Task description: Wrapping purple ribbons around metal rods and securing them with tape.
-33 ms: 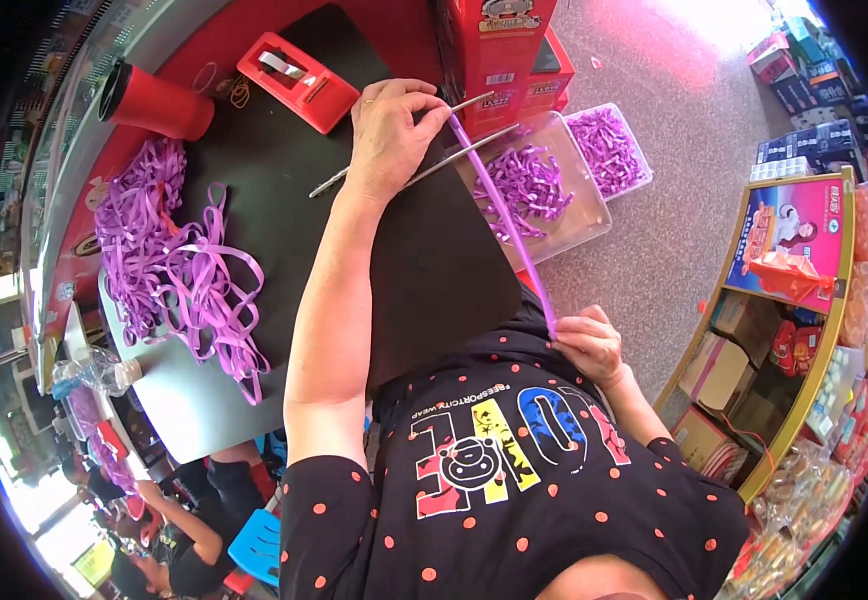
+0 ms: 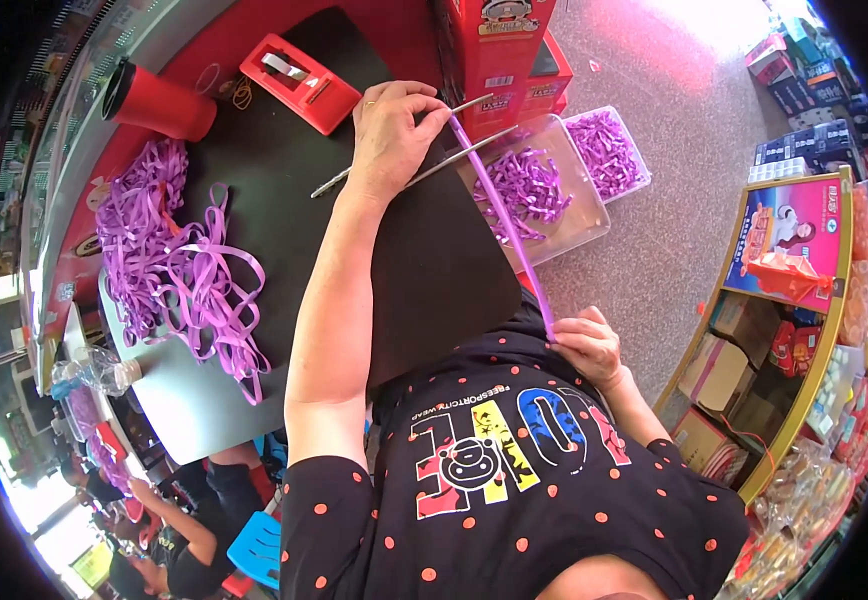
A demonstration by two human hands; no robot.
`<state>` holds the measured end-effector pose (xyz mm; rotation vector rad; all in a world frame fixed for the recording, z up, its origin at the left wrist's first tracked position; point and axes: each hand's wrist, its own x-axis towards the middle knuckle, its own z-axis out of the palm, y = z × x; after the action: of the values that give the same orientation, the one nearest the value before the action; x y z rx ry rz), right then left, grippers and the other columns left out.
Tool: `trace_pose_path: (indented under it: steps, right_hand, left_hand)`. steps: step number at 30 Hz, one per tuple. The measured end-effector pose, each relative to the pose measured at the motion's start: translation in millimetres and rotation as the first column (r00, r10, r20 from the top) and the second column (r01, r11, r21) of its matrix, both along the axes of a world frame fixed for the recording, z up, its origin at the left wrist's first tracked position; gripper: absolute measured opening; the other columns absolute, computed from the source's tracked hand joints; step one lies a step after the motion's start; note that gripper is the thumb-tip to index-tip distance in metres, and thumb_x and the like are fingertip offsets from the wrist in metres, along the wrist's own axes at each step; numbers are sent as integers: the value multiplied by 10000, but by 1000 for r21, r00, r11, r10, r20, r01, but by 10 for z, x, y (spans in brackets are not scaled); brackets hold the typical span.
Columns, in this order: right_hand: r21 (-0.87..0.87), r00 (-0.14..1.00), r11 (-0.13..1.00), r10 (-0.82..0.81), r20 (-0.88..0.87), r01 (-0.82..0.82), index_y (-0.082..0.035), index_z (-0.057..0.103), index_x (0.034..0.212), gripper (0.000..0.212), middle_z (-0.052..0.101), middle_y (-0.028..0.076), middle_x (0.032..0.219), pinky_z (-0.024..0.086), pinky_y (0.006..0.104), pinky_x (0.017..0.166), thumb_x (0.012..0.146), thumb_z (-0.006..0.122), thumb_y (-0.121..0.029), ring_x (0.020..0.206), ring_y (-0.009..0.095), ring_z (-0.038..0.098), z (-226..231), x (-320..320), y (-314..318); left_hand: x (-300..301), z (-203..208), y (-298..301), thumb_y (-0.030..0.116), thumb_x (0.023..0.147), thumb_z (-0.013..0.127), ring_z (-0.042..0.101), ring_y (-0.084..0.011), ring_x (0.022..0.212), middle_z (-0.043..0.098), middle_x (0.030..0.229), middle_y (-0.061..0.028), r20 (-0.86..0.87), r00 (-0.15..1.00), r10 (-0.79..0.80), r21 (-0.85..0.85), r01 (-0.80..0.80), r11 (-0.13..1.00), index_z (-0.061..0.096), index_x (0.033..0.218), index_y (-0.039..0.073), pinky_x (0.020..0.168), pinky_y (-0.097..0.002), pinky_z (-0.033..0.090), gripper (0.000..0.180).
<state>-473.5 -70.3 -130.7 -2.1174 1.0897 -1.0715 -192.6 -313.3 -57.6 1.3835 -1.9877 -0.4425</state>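
Observation:
My left hand is closed above the black table mat, its thumb and forefinger pinching the upper end of a purple ribbon. Two thin metal rods lie slanted by that hand; one passes beneath it, and I cannot tell whether the fingers grip it. The ribbon crosses over the lower rod and runs taut toward me. Its lower end is pinched in my right hand, off the table's edge near my shirt. A loose heap of long purple ribbon lies left of my left forearm.
Beyond the mat's right edge stand a clear tub and a white tub, both with short purple ribbon pieces. A red tape dispenser, a red cup and red boxes stand at the back. A shelf unit is at right.

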Motion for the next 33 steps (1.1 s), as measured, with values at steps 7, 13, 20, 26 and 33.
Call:
trace_pose_path:
  steps: [7, 13, 20, 26, 33]
  right_hand:
    - [109, 978, 972, -209, 10, 206, 0, 668, 1042, 336, 697, 77, 829, 471, 323, 683, 710, 719, 20, 663, 222, 597, 95, 93, 190]
    - [48, 958, 981, -194, 211, 189, -21, 646, 1061, 307, 687, 87, 754, 441, 326, 641, 774, 599, 75, 662, 194, 556, 809, -9, 125]
    - [-34, 754, 955, 254, 606, -295, -43, 511, 1212, 460, 602, 133, 928, 368, 370, 743, 887, 584, -361, 864, 224, 447, 1830, 194, -949]
    - [130, 760, 948, 146, 634, -291, 29, 515, 1241, 523, 593, 111, 906, 406, 316, 757, 865, 631, -316, 871, 206, 527, 2443, 795, -1872]
    - [211, 819, 893, 242, 520, -398, 94, 609, 1081, 491, 633, 106, 753, 422, 241, 551, 741, 759, -226, 634, 155, 575, 1976, -48, -1156]
  left_hand:
    - [6, -59, -29, 237, 803, 663, 499, -238, 1120, 648, 1074, -15, -12, 1000, -4, -29, 3, 1000, 747, 843, 101, 1002, -409, 324, 164]
    - [-14, -43, -21, 225, 801, 661, 499, -234, 1121, 645, 1068, -14, -16, 1000, 8, -23, -9, 1000, 748, 838, 104, 1004, -416, 317, 154]
    - [15, -65, -14, 214, 795, 662, 505, -232, 1099, 642, 1024, -10, -41, 999, 8, -40, -9, 999, 745, 818, 96, 1001, -420, 318, 145]
    - [-34, -67, 16, 221, 799, 659, 510, -226, 1067, 638, 982, 1, -39, 999, 18, -58, -20, 998, 743, 800, 112, 995, -421, 331, 138]
    - [-13, -8, 22, 221, 816, 633, 505, -235, 1104, 647, 1023, -6, -26, 1000, 11, -25, -12, 1000, 737, 822, 98, 984, -416, 335, 161]
